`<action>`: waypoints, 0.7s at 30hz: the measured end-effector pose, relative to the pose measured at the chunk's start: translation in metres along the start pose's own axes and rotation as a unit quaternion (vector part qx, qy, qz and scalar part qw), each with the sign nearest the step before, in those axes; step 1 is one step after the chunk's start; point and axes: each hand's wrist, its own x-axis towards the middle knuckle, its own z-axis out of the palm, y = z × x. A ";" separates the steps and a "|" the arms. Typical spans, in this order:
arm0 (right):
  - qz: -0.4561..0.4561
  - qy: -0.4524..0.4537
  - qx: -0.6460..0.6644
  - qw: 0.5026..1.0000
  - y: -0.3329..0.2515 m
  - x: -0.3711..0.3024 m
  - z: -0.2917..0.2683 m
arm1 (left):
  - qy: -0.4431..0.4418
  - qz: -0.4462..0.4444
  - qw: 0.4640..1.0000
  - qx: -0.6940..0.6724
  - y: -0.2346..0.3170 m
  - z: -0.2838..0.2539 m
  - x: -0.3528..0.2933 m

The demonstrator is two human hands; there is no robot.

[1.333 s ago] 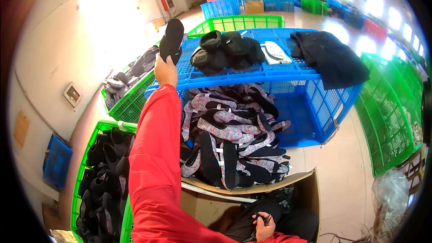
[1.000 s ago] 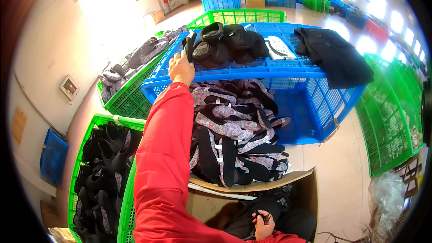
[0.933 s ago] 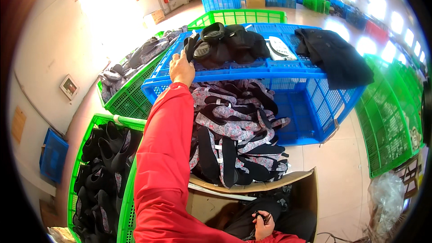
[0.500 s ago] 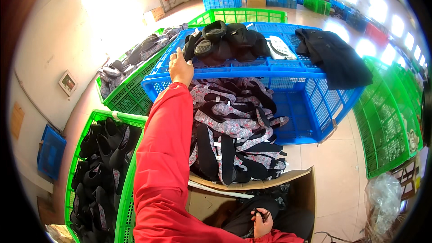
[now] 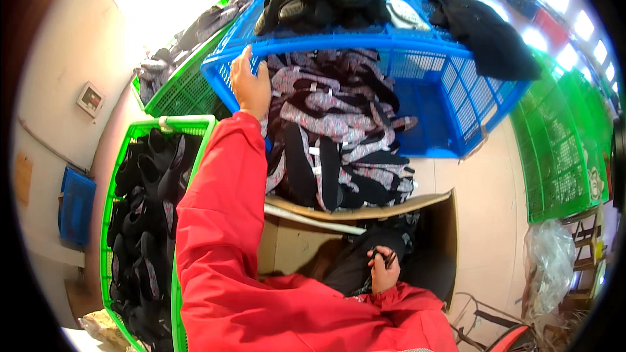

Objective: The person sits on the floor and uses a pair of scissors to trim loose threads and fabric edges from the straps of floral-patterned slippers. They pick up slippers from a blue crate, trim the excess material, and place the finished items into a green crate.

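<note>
My left hand [image 5: 251,86], thumb apart from the fingers, is at the left side of the open front of a blue plastic crate [image 5: 424,132] lying on its side. It seems empty. Beside it, a pile of floral-and-black fabric shoe uppers [image 5: 326,119] with small white tags spills from the crate. Low over my lap, my right hand [image 5: 385,270] is closed round a small black thing [image 5: 390,259], mostly hidden by the fingers. On top of the crate sit several black shoes [image 5: 329,5], a white packet [image 5: 407,14] and a folded black garment [image 5: 486,32].
At the left stands a green crate [image 5: 176,120] full of black shoe uppers [image 5: 149,202]; behind it, another green crate [image 5: 189,78] holds grey ones. A cardboard box [image 5: 365,207] surrounds my lap. To the right are green crates [image 5: 561,137] and a clear plastic bag [image 5: 550,264].
My left hand has come down from beside the black shoes on the crate's top to its open front. The view has tilted downward. My right hand stays over my lap.
</note>
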 end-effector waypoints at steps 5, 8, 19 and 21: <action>-0.038 -0.027 -0.011 0.999 0.002 -0.006 -0.001 | -0.138 -0.130 0.981 -0.039 0.008 -0.039 -0.143; -0.041 -0.018 -0.027 0.999 0.004 -0.008 -0.002 | -0.241 -0.310 0.920 -0.007 0.029 -0.048 -0.232; -0.070 -0.018 -0.034 0.997 0.008 -0.012 0.000 | -0.370 -0.436 0.815 -0.098 0.101 -0.052 -0.344; -0.066 -0.028 -0.035 0.997 0.009 -0.013 0.001 | -0.349 -0.506 0.780 -0.118 0.082 -0.044 -0.361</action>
